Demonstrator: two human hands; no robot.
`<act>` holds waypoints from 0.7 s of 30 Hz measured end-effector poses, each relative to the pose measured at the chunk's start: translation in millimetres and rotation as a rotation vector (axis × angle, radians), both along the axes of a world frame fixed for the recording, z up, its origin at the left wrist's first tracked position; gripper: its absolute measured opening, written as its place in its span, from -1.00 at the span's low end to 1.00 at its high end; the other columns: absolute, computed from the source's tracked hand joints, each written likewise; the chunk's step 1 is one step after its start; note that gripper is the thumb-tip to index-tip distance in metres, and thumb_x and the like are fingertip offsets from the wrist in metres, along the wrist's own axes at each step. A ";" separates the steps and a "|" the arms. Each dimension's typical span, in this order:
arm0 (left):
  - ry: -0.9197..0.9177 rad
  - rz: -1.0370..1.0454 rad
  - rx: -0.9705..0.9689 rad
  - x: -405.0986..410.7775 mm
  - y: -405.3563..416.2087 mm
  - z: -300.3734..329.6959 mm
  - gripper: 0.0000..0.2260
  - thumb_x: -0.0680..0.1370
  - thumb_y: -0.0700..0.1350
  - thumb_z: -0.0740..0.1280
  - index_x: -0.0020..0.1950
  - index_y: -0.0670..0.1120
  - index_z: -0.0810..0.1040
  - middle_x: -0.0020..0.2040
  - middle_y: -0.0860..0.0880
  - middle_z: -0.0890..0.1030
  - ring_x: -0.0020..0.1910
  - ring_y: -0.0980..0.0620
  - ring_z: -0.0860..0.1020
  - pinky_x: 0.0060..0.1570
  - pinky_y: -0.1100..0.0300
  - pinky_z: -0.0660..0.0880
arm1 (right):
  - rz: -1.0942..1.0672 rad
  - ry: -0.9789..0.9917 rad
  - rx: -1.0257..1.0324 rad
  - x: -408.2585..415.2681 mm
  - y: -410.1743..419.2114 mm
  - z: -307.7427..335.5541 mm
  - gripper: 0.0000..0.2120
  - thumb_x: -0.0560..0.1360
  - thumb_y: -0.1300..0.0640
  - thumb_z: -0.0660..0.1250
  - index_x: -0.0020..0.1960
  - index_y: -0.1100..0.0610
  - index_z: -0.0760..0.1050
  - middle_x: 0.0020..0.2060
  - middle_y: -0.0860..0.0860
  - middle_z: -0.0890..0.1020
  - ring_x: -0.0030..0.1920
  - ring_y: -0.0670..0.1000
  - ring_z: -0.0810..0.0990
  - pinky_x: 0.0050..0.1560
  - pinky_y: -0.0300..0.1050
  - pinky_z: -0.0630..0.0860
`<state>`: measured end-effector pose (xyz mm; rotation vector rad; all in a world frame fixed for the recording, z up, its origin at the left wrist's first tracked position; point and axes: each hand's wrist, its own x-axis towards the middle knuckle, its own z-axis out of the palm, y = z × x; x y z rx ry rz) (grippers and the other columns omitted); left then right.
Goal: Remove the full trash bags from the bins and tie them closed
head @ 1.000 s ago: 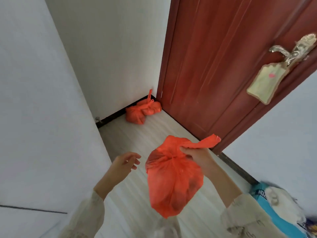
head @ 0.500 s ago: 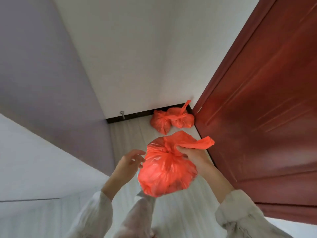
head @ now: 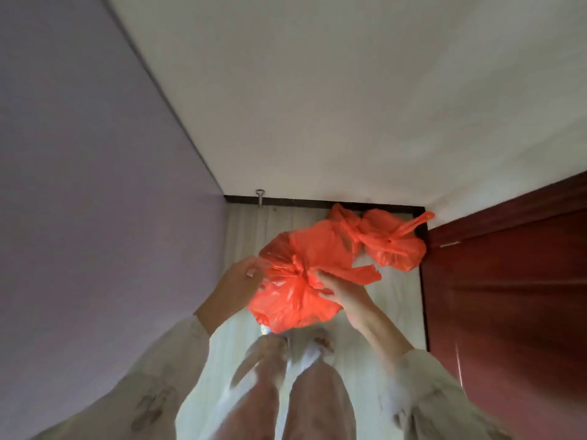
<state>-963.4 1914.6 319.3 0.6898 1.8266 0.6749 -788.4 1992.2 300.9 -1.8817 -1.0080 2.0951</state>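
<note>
Person's got the orange trash bag [head: 295, 293] held up over the floor [head: 390, 300]: right hand [head: 341, 289] pinching its knotted top, left hand [head: 241, 281] curled against its side. Another tied orange bag [head: 390, 242] sits in the corner by the red door [head: 508, 296].

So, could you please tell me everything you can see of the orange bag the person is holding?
The held orange bag is thin, glossy, crinkled plastic, bulging and rounded, its contents hidden. Its top is gathered into a knot-like bunch, with a loose flat tail sticking out to the right. It hangs above the pale floor, in front of another orange bag lying in the corner. The right hand pinches it beside the bunch; the left hand touches its left side.
</note>
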 end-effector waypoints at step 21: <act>0.059 0.051 -0.196 -36.7 101.7 -323.3 -0.80 0.55 -0.24 0.11 0.01 0.01 0.46 -0.17 0.04 0.56 -0.18 -0.01 0.56 -0.15 0.10 0.49 | -0.158 0.002 -0.221 -81.3 171.1 -377.0 -0.55 0.57 0.09 0.20 0.41 0.15 0.22 0.39 0.10 0.37 0.37 0.15 0.40 0.17 0.09 0.44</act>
